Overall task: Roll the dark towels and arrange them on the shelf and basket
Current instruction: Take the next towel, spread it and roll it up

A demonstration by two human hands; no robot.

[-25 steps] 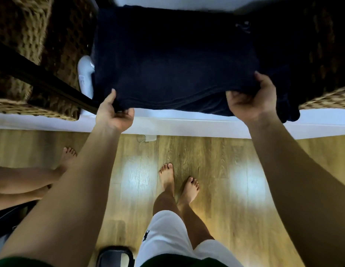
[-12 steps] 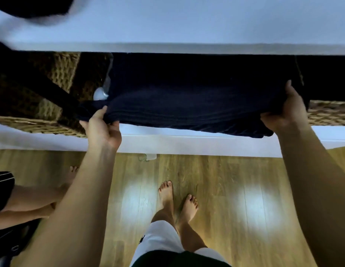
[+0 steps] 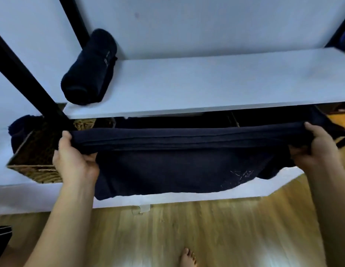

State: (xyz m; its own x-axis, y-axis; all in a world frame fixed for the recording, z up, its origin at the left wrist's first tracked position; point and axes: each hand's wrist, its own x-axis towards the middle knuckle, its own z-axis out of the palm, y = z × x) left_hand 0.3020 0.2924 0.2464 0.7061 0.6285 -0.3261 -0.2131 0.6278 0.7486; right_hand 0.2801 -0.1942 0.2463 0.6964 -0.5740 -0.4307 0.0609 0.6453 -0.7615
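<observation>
Head camera looks down on a white shelf [image 3: 216, 87] that runs across the top half, with a second white shelf [image 3: 23, 197] lower down and wood floor [image 3: 206, 234] under that. Stretched out flat in front of the upper shelf's front edge is a dark towel [image 3: 179, 160], folded over so a thick band runs along its top and the rest hangs down over the lower shelf's front edge. Left hand [image 3: 75, 162] is closed tight around the towel's left end, thumb on top, fingers curled under. Right hand [image 3: 316, 147] is clamped the same way on the right end, pulling the fabric taut between them. A wicker basket [image 3: 34, 166] sits at the left end of the lower shelf, partly behind a black frame post [image 3: 23, 78], with something dark bunched inside, can't make out how it's folded. One rolled towel [image 3: 90, 68] already lies at the left end of the upper shelf, its end facing the front edge. A bare foot [image 3: 188, 258] shows at the bottom.
</observation>
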